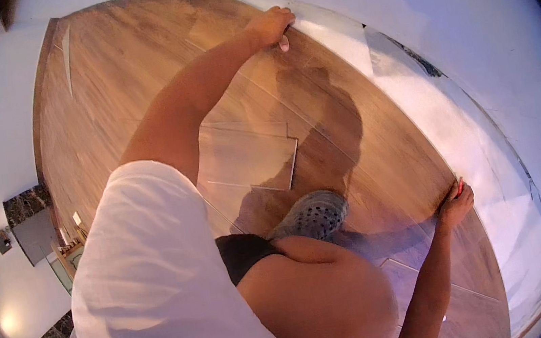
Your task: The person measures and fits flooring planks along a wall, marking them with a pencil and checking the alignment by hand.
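My left hand [274, 28] reaches to the far edge of the wood-look flooring, its fingers curled over the outer edge of a long floor plank [383, 116] and its thumb on top. Farther right and nearer to me, my right hand [456, 204] is closed at the same plank edge. A small red object [461, 186] sticks out between its fingers; its kind is too small to make out. Beyond the plank's edge runs a strip of pale, bare subfloor [404, 93].
A white wall [492, 37] rises beyond the strip, with dark gaps along its foot. Loose cut plank pieces [248, 155] lie on the floor near my grey clog [314, 216]. A thin pale sliver [68, 59] lies far left. Cabinets and a dark-topped counter stand at left.
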A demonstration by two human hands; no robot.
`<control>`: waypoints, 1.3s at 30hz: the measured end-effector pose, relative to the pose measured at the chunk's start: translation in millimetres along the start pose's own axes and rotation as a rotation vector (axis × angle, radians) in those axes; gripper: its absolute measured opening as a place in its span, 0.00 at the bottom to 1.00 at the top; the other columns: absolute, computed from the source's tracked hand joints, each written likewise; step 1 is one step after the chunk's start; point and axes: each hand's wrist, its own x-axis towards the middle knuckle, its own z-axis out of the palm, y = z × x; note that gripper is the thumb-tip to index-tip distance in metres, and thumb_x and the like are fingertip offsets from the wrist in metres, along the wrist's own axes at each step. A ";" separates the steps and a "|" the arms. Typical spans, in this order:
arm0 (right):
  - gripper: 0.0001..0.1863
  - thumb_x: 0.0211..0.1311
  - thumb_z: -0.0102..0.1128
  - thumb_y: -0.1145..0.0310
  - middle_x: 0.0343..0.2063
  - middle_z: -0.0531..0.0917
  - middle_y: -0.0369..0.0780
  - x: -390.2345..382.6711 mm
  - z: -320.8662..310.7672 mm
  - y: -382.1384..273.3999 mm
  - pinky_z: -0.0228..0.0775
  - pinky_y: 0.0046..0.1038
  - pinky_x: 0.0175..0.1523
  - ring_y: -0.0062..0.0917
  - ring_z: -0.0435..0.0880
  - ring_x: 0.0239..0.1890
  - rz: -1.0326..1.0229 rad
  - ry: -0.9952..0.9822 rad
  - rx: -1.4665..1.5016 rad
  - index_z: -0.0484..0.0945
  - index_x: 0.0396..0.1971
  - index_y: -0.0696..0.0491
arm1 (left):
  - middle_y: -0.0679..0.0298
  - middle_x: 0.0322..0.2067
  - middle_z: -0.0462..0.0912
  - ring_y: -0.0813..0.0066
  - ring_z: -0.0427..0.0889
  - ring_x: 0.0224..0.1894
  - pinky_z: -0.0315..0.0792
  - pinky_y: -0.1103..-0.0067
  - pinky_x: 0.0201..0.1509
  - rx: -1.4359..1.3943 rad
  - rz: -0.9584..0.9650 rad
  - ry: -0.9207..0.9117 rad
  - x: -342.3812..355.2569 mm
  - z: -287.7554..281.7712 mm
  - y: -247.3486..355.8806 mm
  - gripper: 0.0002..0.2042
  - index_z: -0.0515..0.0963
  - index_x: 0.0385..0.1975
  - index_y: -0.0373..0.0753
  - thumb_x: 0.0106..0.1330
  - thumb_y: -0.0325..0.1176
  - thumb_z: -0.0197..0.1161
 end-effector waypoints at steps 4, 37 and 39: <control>0.16 0.66 0.62 0.60 0.45 0.82 0.45 17.7 -18.3 -4.3 0.72 0.42 0.54 0.42 0.79 0.50 -0.166 -0.100 0.026 0.79 0.47 0.55 | 0.53 0.51 0.77 0.52 0.73 0.57 0.70 0.64 0.61 0.049 0.054 0.138 -27.0 3.3 -5.7 0.27 0.75 0.55 0.37 0.53 0.34 0.72; 0.18 0.66 0.58 0.60 0.46 0.83 0.48 -3.0 -112.5 -187.6 0.75 0.46 0.52 0.47 0.83 0.47 -0.673 -0.821 0.310 0.77 0.53 0.48 | 0.51 0.54 0.78 0.50 0.75 0.58 0.71 0.62 0.61 -0.458 -0.168 -0.083 -299.2 108.3 -30.1 0.33 0.75 0.55 0.37 0.47 0.40 0.79; 0.16 0.69 0.55 0.60 0.39 0.84 0.49 -33.2 -98.7 -168.1 0.75 0.47 0.48 0.48 0.83 0.42 -0.563 -0.746 0.375 0.78 0.52 0.48 | 0.51 0.50 0.78 0.46 0.75 0.56 0.71 0.62 0.59 -0.248 -0.119 0.016 -310.9 101.9 -35.9 0.35 0.74 0.53 0.35 0.43 0.37 0.80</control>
